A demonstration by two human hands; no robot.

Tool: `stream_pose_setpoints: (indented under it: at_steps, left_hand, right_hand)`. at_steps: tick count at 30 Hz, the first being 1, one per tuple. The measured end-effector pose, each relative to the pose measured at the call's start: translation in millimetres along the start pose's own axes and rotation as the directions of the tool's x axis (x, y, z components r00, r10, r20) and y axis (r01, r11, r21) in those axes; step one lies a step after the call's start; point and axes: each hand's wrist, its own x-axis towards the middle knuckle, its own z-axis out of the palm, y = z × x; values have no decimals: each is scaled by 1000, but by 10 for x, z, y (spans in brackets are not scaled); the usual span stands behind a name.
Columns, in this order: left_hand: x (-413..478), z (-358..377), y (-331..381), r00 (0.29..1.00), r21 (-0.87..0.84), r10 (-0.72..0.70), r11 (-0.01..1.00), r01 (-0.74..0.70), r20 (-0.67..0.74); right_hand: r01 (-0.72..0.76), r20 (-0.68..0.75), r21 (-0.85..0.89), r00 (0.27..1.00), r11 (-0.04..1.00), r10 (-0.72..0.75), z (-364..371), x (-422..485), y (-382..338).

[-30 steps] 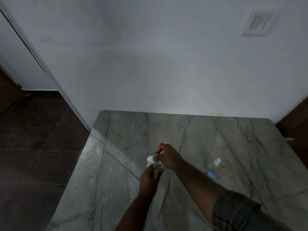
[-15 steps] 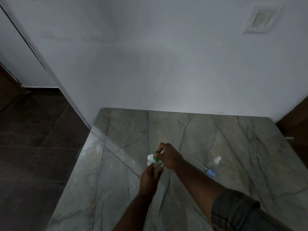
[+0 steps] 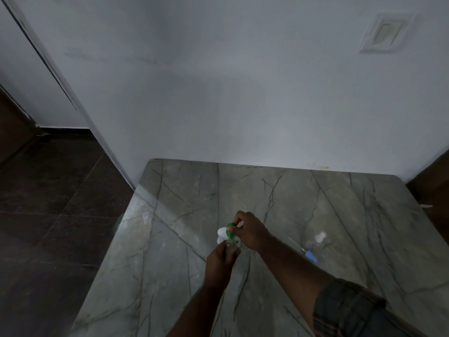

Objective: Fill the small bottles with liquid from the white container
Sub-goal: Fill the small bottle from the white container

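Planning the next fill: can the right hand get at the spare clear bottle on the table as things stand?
Probably yes, once freed: the right hand holds the white container, but the spare bottle lies beside that forearm with nothing between.

Spare bottle on table, right of hands.

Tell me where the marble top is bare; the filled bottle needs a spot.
Bare: the table between the wall and the hands, and its left strip. Busy: the right hand and left hand at centre; a clear bottle and blue-tipped tool to their right.
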Motion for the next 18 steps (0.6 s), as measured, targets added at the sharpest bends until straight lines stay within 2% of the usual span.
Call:
stream_pose_setpoints:
  at_steps: [11, 18]
  left_hand:
    - [6, -22, 18, 1000, -29, 22, 999, -23, -16]
    - [11, 10, -20, 1000, -20, 3, 1000, -3, -2]
  right_hand:
    - [43, -21, -27, 999, 999, -43, -51, 23, -13]
    - [18, -11, -37, 1000, 999, -18, -1, 23, 20]
